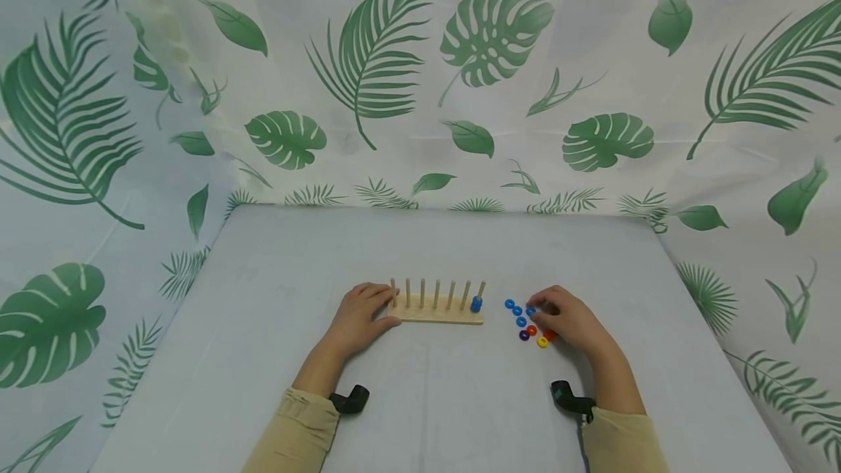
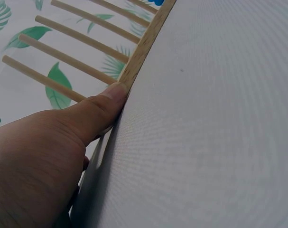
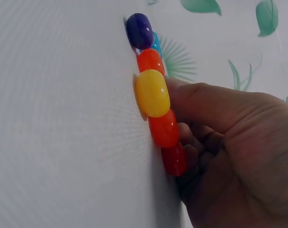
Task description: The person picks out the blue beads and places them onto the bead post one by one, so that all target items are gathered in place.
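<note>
A wooden peg board [image 1: 436,316] with a row of upright pegs stands on the table, blue rings [image 1: 476,304] stacked on its rightmost peg. My left hand [image 1: 360,318] grips the board's left end, the thumb pressed on the front edge of the base [image 2: 136,59] and the other fingers behind it. To the right of the board lie small loose rings. There my right hand [image 1: 570,318] pinches a blue ring [image 1: 531,310] between thumb and forefinger. A yellow ring [image 3: 153,93] hides the thumb's tip in the right wrist view.
More blue rings [image 1: 509,304] lie left of the right hand. A purple ring [image 3: 140,31], orange rings [image 3: 163,129] and a red ring [image 3: 173,159] are close about the yellow one. Leaf-patterned cloth [image 1: 394,166] hangs behind the white table [image 1: 420,247].
</note>
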Available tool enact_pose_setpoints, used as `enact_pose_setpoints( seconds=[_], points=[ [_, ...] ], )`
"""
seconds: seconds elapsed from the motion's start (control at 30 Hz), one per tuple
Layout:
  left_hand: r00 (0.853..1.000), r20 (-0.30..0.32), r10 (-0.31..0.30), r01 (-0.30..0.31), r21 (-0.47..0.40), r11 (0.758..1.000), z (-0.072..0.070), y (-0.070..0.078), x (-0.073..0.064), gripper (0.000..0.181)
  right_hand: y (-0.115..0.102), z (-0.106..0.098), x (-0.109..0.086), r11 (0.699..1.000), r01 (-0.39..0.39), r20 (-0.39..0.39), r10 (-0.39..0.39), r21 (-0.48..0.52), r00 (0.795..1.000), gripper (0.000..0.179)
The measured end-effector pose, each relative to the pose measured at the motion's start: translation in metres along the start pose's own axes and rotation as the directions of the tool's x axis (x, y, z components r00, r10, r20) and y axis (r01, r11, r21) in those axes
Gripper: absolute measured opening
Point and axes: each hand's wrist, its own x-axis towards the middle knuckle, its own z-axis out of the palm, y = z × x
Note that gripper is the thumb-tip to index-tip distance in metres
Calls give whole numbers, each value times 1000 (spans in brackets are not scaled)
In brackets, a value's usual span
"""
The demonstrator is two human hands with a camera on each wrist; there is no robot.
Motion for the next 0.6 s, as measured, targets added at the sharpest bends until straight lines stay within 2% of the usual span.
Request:
enact_pose_setpoints(
  seconds=[0.6],
  points=[
    [1000,-3,1,-1,-4,1000,0,0,0,58,4,1,2,1000,24,-24,-25,-20,999,21]
  ],
)
